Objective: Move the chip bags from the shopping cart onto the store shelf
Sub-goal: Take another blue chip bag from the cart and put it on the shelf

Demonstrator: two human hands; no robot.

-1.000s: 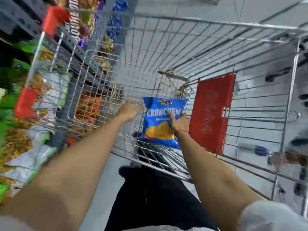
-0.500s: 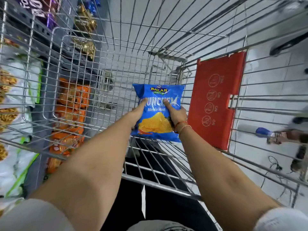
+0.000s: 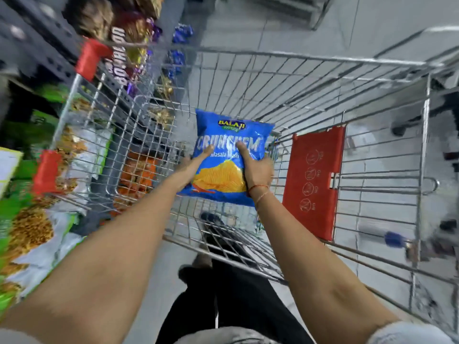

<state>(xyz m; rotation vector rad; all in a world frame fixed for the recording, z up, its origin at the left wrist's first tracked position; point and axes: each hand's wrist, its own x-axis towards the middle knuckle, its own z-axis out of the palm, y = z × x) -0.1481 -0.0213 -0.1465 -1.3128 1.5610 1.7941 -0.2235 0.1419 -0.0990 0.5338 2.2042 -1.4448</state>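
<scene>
Both hands are gripping the blue chip bag (image 3: 229, 157) above the wire shopping cart (image 3: 323, 100): the left hand (image 3: 190, 167) is pinching its left edge, the right hand (image 3: 255, 170) is wrapping its right side, thumbs lying across the front. The glossy, air-puffed foil pillow is looking slick, so a loose grip could be letting it slide back into the cart, and squeezing could be crushing the ridged chips. Swinging toward the shelf (image 3: 29, 53) at nine o'clock, a crimped corner could be snagging the steel grid or red plastic corner guard (image 3: 92, 57).
</scene>
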